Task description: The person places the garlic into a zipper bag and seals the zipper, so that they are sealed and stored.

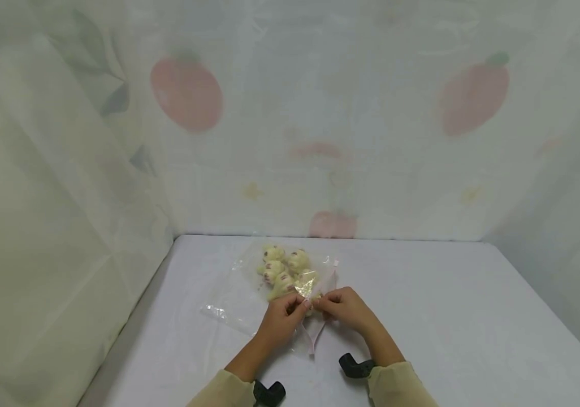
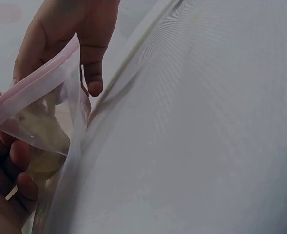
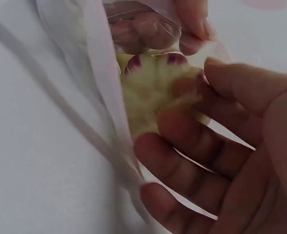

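hands both pinch the zip bag (image 1: 269, 288) mouth: left hand (image 1: 284, 320) at 9 o'clock, right hand (image 1: 347, 310) at 3. i'd pull evenly so the plush toys (image 1: 285, 270) stay inside.

A clear plastic zip bag (image 1: 249, 294) with a pink seal strip lies flat on the table, mouth toward the person. Inside sit several small cream-yellow plush toys (image 1: 284, 268) with dark red markings, clustered near the bag's far end
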A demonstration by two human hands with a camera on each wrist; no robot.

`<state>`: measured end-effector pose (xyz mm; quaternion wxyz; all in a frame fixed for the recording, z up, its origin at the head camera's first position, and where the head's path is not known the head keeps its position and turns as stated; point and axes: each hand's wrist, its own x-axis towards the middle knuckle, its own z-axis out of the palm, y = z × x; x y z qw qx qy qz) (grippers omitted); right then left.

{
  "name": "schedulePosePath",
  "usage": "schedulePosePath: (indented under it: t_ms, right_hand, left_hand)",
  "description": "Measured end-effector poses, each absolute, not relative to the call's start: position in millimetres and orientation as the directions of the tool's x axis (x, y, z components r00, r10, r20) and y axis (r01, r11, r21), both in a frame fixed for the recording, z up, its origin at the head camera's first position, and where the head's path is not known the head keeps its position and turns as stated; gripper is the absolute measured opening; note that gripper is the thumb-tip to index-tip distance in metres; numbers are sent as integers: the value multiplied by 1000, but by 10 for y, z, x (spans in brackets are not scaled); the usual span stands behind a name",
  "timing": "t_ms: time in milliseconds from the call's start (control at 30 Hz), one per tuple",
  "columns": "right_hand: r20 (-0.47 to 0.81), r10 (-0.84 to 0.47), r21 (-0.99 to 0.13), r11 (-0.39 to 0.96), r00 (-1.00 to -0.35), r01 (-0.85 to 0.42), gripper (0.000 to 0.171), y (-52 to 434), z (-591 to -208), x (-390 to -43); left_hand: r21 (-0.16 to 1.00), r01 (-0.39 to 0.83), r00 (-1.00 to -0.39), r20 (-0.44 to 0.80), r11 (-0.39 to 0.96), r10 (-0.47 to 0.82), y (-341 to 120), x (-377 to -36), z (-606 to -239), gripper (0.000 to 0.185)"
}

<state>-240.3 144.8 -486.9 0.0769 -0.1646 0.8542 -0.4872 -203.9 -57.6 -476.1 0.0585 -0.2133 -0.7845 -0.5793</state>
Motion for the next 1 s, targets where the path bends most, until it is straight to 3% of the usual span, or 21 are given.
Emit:
schedulePosePath:
  t_ms: [200,300,567,833,1000]
  right_hand:
    - [9,-489,-902,372,-872,-218,16,1412,-4898,-2401]
    - [13,-514,-892,382,-858,-243,15,1389,-4896,-2391]
    - [-5,-514,-905,367,-858,-215,46,1345,-4924,-2381]
    - [-33,-521,-940,307,-853,-151,62,1353,-4956,-2394]
    - [-12,-426,-937,322,-904,-139,43,1442,-4958,-2424]
  left_hand:
    - [893,377,-911,311,245,270,-583,-2024,-4732,15]
    - [896,371,-912,302,246,277,-584,-2031,-4740,15]
    - [870,402,-909,342,285,237,-581,-2199,-5077,12]
    - [865,433,-892,372,253,257,-621,-2212,-5094,15]
    - [867,421,-897,356,265,262,-622,-2219,-5124,15]
